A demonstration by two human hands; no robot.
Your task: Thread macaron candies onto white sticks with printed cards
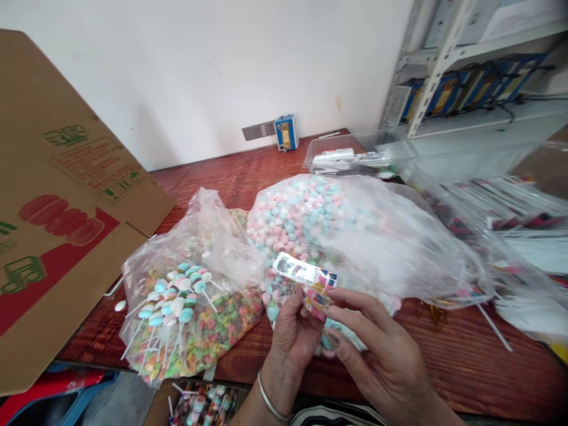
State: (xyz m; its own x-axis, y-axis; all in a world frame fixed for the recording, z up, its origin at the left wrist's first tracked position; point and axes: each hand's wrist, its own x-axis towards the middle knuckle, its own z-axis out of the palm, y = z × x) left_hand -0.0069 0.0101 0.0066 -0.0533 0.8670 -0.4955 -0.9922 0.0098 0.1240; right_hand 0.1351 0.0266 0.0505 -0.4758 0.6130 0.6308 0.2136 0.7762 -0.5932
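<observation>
Across the reddish wooden tabletop (444,355) most of the view is taken up by clear bags of sweets. At the left edge a big cardboard box (66,236) is tipped on its side, its printed flap leaning over the wood. At the centre a large clear bag (355,231) of pink, blue and white sweets is heaped. To its left, touching it, a smaller bag (195,307) of ring-shaped sweets is laid, with pastel lollipops (175,302) spread on top. Further back a clear plastic tray (355,157) is set near the wall, and a metal shelf (465,59) is seen behind it.

Near the front edge, the left hand (290,337) and the right hand (381,355) are brought close together, just above the large bag. A small printed packet (304,274) is held between them. Its long axis is laid almost level, with the left end tilted slightly up and away. The fingers of both hands are closed on its lower right end, while the rest is left free above the sweets.
</observation>
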